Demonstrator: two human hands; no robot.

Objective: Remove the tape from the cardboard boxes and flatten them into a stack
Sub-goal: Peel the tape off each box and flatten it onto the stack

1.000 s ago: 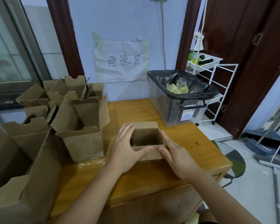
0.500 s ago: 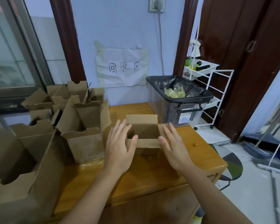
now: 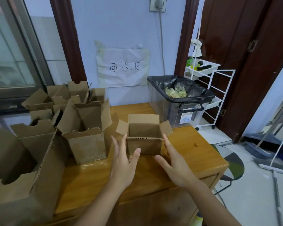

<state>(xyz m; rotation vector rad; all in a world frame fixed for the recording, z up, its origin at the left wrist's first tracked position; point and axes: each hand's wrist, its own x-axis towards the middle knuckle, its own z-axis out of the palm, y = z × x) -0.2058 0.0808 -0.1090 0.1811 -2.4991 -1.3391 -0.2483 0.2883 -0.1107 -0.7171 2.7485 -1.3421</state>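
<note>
Small open-topped brown cardboard box [image 3: 144, 141] sitting upright near the middle of the orange-brown wooden table [image 3: 201, 154], dead ahead at 12 o'clock from both hands. Bracketed pretty evenly: left hand [image 3: 122, 167] at about 8 o'clock from the box, right hand [image 3: 175, 167] at about 4 o'clock. Neither one clearly nearer, honestly a toss-up. Left thumb tip overlapping the front panel's lower left corner, maybe touching, hard to call; right fingertips just beside the right edge, contact not clear either.

Fingers on both hands straight and spread wide, holding nothing.

Long axis of the box running left-right across the view, so 9 to 3 o'clock, with the wide corrugated front panel facing the camera. Probably means squeezing in from the two short sides, or pushing opposite corners to collapse it. Just a guess though.

Looks of the box: plain kraft, all four top flaps open, side flaps splayed out at 9 and 3, back flap standing up at 12. No tape visible on what shows; bottom seam hidden.

Bunch of taller open brown boxes [image 3: 87, 136] standing at 9 to 10 o'clock, nothing flattened in sight yet.
</note>
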